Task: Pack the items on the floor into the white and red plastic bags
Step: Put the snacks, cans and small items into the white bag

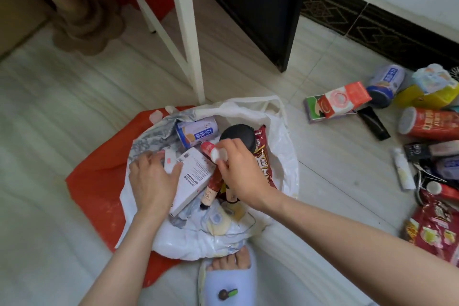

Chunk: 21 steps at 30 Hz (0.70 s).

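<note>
An open white plastic bag (pixel 285 156) lies on the floor on top of a flat red plastic bag (pixel 99 174). Inside are a pale can (pixel 196 131), a black round case (pixel 238 135), a red snack packet (pixel 263 159), a long white box (pixel 191 181) and a red tube (pixel 213 181). My left hand (pixel 151 179) holds a small white item (pixel 170 160) at the bag's left side, against the white box. My right hand (pixel 238 169) pinches the white cap (pixel 219 155) of a red bottle over the bag's middle.
Loose items lie on the floor at the right: a red-and-white carton (pixel 345 99), a blue can (pixel 385 84), a red canister (pixel 429 123), a black tube (pixel 373 123), snack packets (pixel 432 228). A white table leg (pixel 188 40) stands behind the bag, a dark cabinet (pixel 255 5) beyond. My slippered foot (pixel 228 276) is near.
</note>
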### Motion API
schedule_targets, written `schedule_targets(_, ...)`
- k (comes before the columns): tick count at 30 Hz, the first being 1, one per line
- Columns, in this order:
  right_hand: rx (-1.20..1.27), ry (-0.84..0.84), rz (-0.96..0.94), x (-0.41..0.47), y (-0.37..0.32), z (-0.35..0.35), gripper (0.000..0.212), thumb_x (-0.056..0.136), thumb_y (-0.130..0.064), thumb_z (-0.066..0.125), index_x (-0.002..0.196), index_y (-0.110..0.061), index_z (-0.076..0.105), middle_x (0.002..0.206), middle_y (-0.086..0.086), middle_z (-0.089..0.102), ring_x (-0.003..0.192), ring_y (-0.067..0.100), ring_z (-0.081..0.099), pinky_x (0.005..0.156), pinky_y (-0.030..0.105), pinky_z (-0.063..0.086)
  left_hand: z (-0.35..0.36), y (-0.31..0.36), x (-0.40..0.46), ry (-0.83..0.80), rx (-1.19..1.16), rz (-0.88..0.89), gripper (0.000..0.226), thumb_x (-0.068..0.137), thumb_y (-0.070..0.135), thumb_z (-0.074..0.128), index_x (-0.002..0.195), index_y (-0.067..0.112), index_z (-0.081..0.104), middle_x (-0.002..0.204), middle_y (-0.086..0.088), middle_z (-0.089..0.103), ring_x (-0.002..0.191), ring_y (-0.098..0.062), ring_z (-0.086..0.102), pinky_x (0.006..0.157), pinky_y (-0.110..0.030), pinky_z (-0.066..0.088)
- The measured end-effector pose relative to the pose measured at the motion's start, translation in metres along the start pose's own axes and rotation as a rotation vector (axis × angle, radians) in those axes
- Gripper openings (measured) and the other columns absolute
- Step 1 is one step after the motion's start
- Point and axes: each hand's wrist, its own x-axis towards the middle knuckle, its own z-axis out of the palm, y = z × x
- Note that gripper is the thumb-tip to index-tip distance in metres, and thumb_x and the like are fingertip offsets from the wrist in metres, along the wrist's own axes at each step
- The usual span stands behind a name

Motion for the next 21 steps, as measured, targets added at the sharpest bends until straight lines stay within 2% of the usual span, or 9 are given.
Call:
schedule_targets(2, -0.185, -0.046, -0.103, -0.003, 0.003, 0.010, 0.024, 0.085, -0.007, 0.051, 0.106, 0.000, 0.059, 0.108, 0.016, 0.057, 0.095, 0.033, 0.054, 0.079, 0.044, 0.047, 0.001, -0.003, 0.002, -0.025, 0.075, 0.080, 0.050, 0.082, 0.042, 0.063, 0.121, 0.012, 0.058, 0.127, -0.015, 0.054, 0.123, -0.036, 0.037, 0.101, -0.042, 0.022)
schedule_targets(4, -0.319, -0.049, -0.190, -0.006, 0.004, 0.015, 0.024, 0.082, -0.014, 0.047, 0.094, -0.002, 0.065, 0.100, 0.015, 0.063, 0.091, 0.035, 0.057, 0.072, 0.042, 0.049, 0.001, -0.006, 0.003, -0.004, 0.078, 0.143, 0.042, 0.085, 0.043, 0.057, 0.114, 0.013, 0.062, 0.119, -0.014, 0.061, 0.124, -0.033, 0.039, 0.099, -0.043, 0.021)
schedule_targets(6, -0.390, -0.005, -0.223, -0.009, 0.006, 0.011, 0.034, 0.082, -0.026, 0.038, 0.089, -0.009, 0.066, 0.098, 0.007, 0.065, 0.093, 0.029, 0.060, 0.075, 0.037, 0.048, -0.003, -0.008, 0.009, 0.062, 0.029, 0.158, 0.037, 0.088, 0.040, 0.048, 0.107, 0.012, 0.063, 0.111, -0.016, 0.063, 0.117, -0.035, 0.045, 0.094, -0.046, 0.028)
schedule_targets(9, -0.451, 0.079, -0.176, 0.001, 0.013, -0.003, 0.037, 0.087, -0.030, 0.036, 0.105, -0.013, 0.062, 0.112, 0.005, 0.061, 0.108, 0.025, 0.055, 0.091, 0.039, 0.042, -0.012, -0.012, 0.041, 0.102, -0.045, 0.051, 0.039, 0.090, 0.028, 0.043, 0.123, 0.009, 0.052, 0.122, -0.021, 0.053, 0.115, -0.037, 0.043, 0.094, -0.048, 0.030)
schedule_targets(12, -0.442, 0.129, -0.005, 0.025, 0.025, -0.024, 0.041, 0.093, -0.028, 0.041, 0.130, -0.012, 0.044, 0.135, 0.009, 0.047, 0.126, 0.026, 0.040, 0.104, 0.043, 0.030, -0.012, -0.013, 0.083, -0.019, -0.230, -0.041, 0.053, 0.093, 0.022, 0.048, 0.141, 0.009, 0.031, 0.137, -0.024, 0.041, 0.126, -0.038, 0.039, 0.102, -0.045, 0.031)
schedule_targets(14, -0.421, 0.143, 0.146, 0.038, 0.035, -0.035, 0.049, 0.095, -0.031, 0.041, 0.139, -0.012, 0.031, 0.145, 0.010, 0.036, 0.133, 0.028, 0.032, 0.105, 0.047, 0.029, -0.005, -0.013, 0.100, -0.108, -0.248, -0.082, 0.051, 0.094, 0.028, 0.048, 0.141, 0.013, 0.033, 0.135, -0.023, 0.045, 0.123, -0.038, 0.041, 0.100, -0.042, 0.035)
schedule_targets(16, -0.328, 0.144, 0.306, 0.046, 0.049, -0.045, 0.052, 0.095, -0.032, 0.042, 0.141, -0.013, 0.027, 0.146, 0.013, 0.032, 0.131, 0.034, 0.032, 0.099, 0.051, 0.036, -0.002, -0.013, 0.107, -0.117, -0.180, -0.078, 0.037, 0.093, 0.029, 0.049, 0.127, 0.015, 0.051, 0.122, -0.022, 0.056, 0.113, -0.040, 0.048, 0.092, -0.042, 0.040)
schedule_targets(18, -0.281, 0.098, 0.412, 0.048, 0.063, -0.051, 0.047, 0.094, -0.034, 0.044, 0.134, -0.011, 0.037, 0.135, 0.019, 0.042, 0.120, 0.039, 0.043, 0.090, 0.049, 0.042, -0.005, -0.011, 0.106, -0.064, -0.206, -0.016, 0.025, 0.092, 0.023, 0.051, 0.110, 0.010, 0.064, 0.110, -0.022, 0.061, 0.104, -0.039, 0.052, 0.085, -0.040, 0.043)
schedule_targets(21, -0.305, 0.087, 0.430, 0.046, 0.073, -0.053, 0.029, 0.094, -0.026, 0.046, 0.103, 0.000, 0.056, 0.107, 0.024, 0.059, 0.096, 0.039, 0.056, 0.069, 0.035, 0.040, -0.011, -0.008, 0.100, 0.097, -0.154, 0.107, 0.019, 0.090, 0.014, 0.054, 0.099, 0.004, 0.067, 0.103, -0.022, 0.058, 0.101, -0.038, 0.050, 0.080, -0.041, 0.041)
